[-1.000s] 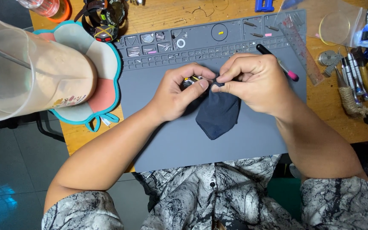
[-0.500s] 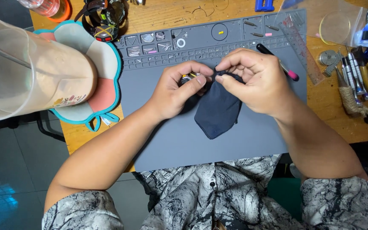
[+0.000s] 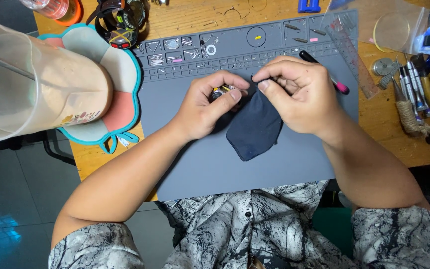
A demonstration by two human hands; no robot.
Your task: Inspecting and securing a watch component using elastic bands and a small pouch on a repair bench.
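We see a dark blue cloth (image 3: 254, 128) lying on the grey work mat (image 3: 274, 164), near its middle, its top edge lifted; the right hand (image 3: 299, 94) pinches that top edge between thumb and forefinger; the left hand (image 3: 209, 103) is curled around a small metal object (image 3: 221, 91) with yellow on it, fingers pressed on it, just beside the cloth; what the object is we cannot tell; a black pen with a pink tip (image 3: 335, 82) lies partly under the right hand; a big clear cup (image 3: 31, 82) stands on a flower-shaped coaster (image 3: 125, 99) to the left; a clear ruler (image 3: 352, 55) and hand tools (image 3: 416, 92) lie to the right on the wooden tabletop (image 3: 399, 134).
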